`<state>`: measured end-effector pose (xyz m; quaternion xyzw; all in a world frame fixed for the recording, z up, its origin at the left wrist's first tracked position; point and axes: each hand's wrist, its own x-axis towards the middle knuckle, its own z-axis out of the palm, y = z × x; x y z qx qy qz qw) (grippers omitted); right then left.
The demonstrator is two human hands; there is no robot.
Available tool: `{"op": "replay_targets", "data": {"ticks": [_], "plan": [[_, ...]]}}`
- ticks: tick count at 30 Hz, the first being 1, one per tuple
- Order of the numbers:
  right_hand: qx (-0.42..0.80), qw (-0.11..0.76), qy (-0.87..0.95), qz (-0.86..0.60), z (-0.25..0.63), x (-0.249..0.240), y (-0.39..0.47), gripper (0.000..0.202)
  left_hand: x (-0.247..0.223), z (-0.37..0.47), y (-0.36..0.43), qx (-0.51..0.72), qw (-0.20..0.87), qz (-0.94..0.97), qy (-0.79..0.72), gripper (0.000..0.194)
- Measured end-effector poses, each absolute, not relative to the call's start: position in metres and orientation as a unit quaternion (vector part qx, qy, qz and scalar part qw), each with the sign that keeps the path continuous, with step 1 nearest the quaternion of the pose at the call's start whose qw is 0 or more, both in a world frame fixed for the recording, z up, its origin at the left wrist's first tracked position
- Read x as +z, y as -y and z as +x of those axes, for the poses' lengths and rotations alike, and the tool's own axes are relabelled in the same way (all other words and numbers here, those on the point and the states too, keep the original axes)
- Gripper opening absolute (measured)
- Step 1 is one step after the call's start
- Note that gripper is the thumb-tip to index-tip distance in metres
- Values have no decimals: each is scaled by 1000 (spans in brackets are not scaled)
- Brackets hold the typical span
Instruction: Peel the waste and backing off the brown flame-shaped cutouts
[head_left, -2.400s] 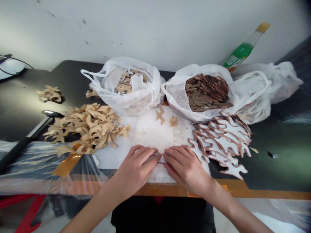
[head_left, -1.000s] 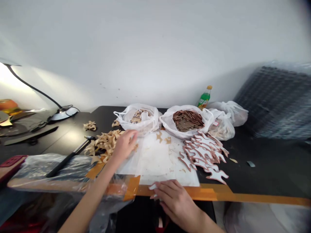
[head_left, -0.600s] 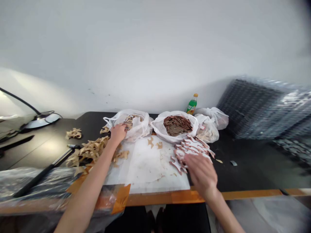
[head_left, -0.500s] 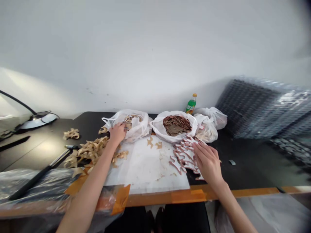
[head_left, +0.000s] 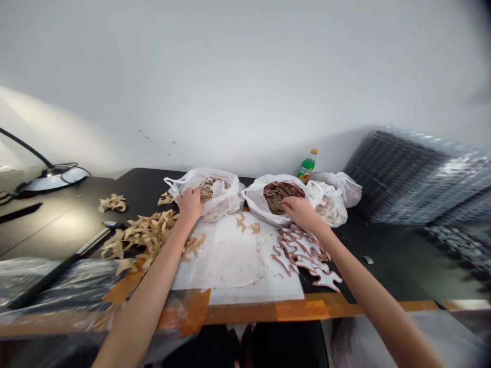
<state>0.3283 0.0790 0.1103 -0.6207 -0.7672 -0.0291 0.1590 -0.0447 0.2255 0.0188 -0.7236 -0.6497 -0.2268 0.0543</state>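
My left hand (head_left: pixel 191 204) is at the near left rim of a white plastic bag (head_left: pixel 226 204) of tan flat cut-outs (head_left: pixel 209 187). Its fingers curl inward at the bag's mouth; what they grip is hidden. Over a second white bag (head_left: pixel 256 200), my right hand (head_left: pixel 301 210) has its fingertips drawn together against brown flat pieces (head_left: pixel 282 191). Whether one is between them I cannot make out. Below that wrist lies a heap of white star-like cut-outs with brown edges (head_left: pixel 303 250). Two small tan cut-outs (head_left: pixel 241 223) lie on the white sheet (head_left: pixel 233 266).
Curled tan scraps (head_left: pixel 149 232) are piled at left, beside a black-handled tool (head_left: pixel 57 271). A lamp base (head_left: pixel 56 176) stands far left. Behind the bags is a green bottle (head_left: pixel 307 166); tied white bags (head_left: pixel 337 186) and stacked plastic-wrapped trays (head_left: pixel 399 176) are at right.
My right hand has moved from the white brown-edged cut-outs up and left to the bag of brown pieces, uncovering the heap. My left hand stays at its bag. The view has shifted slightly.
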Motion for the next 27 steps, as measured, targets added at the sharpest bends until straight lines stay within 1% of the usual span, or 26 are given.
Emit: {"op": "replay_targets", "data": {"ticks": [3,7,10,12,15,17,19,22,27], "plan": [[-18,155,780,-607,301,108,-104,23,20,-47,-224,-250,56,-729,634,32],[-41,183,776,-602,267,95,-104,26,23,-50,-221,-306,66,-725,614,30],[-48,187,747,-636,270,91,-115,32,28,-49,-220,-359,63,-715,596,28],[-36,171,720,-672,283,90,-131,33,32,-48,-221,-407,38,-706,579,25],[18,112,714,-691,302,85,-154,20,37,-44,-225,-477,-23,-686,549,19],[59,78,725,-682,307,78,-163,18,39,-44,-226,-515,-63,-670,530,18],[88,58,735,-670,309,72,-167,23,41,-45,-228,-556,-100,-649,510,19],[115,42,736,-666,309,64,-170,36,40,-51,-229,-616,-143,-606,483,26],[131,44,713,-687,312,58,-174,38,39,-56,-236,-701,-236,-517,431,41]]}}
